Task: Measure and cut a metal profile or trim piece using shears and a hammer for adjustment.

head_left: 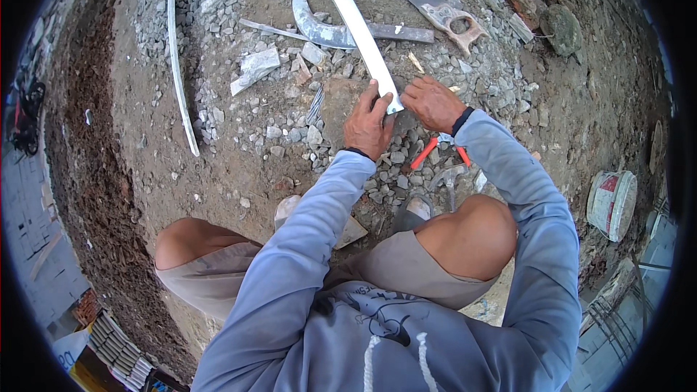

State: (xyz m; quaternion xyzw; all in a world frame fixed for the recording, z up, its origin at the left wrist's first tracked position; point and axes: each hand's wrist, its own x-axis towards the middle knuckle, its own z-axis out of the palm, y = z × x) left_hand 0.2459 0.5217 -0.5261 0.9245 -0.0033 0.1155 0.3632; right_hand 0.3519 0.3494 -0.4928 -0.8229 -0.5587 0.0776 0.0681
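A long white strip (pixel 356 25) runs from the top edge down to my hands, its near end just in front of me. My left hand (pixel 369 123) grips it close to that end, fingers on top. Beside the end, on the right, my right hand (pixel 437 104) is closed with fingertips near the strip's edge; what they pinch, if anything, is hidden. Below the right wrist lie red-handled pliers (pixel 424 153), their head partly out of sight. A hammer (pixel 448 176) rests on the stones nearer my right knee.
Beyond my hands lie a handsaw (pixel 435 11), a curved grey metal piece (pixel 314 23) and a straight bar (pixel 403 33). Another thin pale strip (pixel 176 65) is at left. A white bucket (pixel 612 205) lies at right. Gravel and broken stone cover the uneven soil.
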